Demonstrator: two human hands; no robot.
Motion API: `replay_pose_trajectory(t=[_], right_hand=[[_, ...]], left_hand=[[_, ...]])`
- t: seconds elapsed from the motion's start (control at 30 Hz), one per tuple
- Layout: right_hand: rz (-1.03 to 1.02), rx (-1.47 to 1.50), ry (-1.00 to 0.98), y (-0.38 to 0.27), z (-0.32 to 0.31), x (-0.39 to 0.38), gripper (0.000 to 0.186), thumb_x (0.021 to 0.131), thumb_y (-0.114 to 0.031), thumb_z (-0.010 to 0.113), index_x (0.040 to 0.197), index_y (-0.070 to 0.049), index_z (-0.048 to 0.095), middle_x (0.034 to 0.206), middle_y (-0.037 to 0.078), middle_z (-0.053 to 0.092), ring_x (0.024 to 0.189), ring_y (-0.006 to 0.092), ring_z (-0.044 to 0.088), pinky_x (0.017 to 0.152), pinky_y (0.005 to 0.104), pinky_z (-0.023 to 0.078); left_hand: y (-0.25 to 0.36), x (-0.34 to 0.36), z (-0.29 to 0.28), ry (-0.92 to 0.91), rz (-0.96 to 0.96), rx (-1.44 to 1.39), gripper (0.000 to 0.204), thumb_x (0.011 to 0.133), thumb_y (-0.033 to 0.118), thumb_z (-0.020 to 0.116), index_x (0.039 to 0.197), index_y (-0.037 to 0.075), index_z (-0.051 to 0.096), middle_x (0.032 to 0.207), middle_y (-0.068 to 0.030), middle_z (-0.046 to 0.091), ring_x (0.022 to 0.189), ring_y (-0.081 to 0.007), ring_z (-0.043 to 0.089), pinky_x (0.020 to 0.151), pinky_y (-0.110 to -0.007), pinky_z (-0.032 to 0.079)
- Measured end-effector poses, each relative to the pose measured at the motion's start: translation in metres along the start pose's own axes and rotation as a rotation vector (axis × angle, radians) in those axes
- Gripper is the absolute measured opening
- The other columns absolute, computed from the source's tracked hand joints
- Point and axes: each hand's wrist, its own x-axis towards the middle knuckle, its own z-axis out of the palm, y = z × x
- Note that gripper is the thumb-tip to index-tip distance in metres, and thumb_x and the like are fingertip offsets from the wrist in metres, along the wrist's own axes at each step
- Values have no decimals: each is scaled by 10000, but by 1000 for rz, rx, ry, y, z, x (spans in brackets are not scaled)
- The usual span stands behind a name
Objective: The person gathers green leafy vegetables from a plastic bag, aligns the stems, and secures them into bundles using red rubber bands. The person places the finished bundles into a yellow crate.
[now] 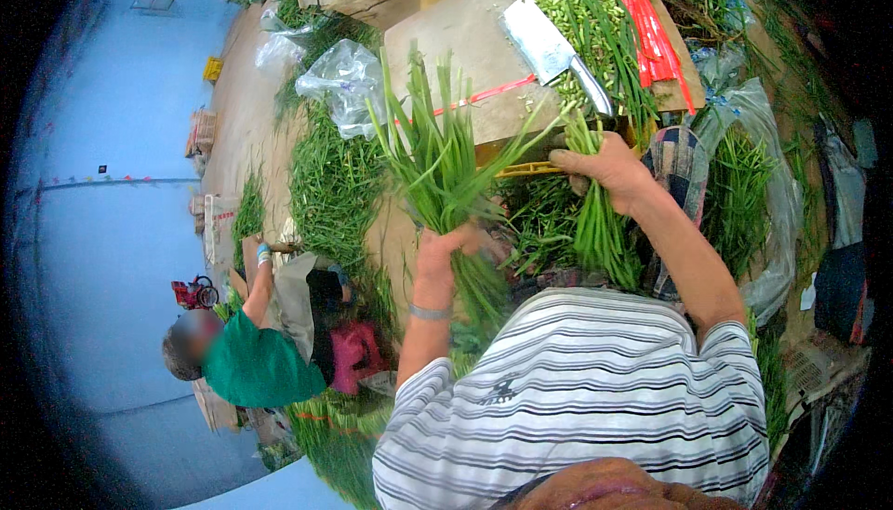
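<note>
My left hand is closed round a bunch of long green stalks that look like chives; their upper ends fan out and the lower leaves blur beside my shirt. To its right my right hand grips a second, slimmer bunch of green stalks, which hangs down below the fist. Beyond the hands a board carries a cleaver with a dark handle. Chopped green stalk ends lie heaped beside the blade. A single red strip lies across the board.
A bundle of red strips lies at the board's right side. Heaps of greens cover the floor to the left, with a clear plastic bag above them. Another person in a green shirt works at far left. A plastic sheet hangs at right.
</note>
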Motion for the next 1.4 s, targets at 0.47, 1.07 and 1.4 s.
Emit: replay_pose_trajectory(t=[0.47, 1.07, 1.4], right_hand=[[-127, 270, 103, 0, 1, 4, 170, 818, -127, 657, 956, -80, 568, 675, -36, 523, 530, 74, 487, 465, 230, 400], [-325, 302, 135, 1, -3, -2, 250, 832, -171, 653, 1059, -91, 585, 956, 4, 602, 816, 111, 562, 698, 291, 483], [-321, 158, 326, -38, -19, -2, 287, 779, -130, 688, 1015, -52, 543, 761, 2, 560, 579, 111, 529, 512, 261, 462]], left_hand=[[-31, 3, 4, -49, -79, 173, 199, 673, -1, 640, 865, 1, 592, 700, -49, 592, 516, -128, 517, 466, -247, 380], [-62, 5, -25, -178, -143, 3, 253, 689, 70, 647, 913, -8, 558, 691, -79, 575, 527, -151, 512, 473, -260, 375], [-46, -1, -35, -167, -102, -27, 475, 696, 139, 663, 1112, -27, 504, 770, -64, 569, 465, -93, 416, 414, -221, 303]])
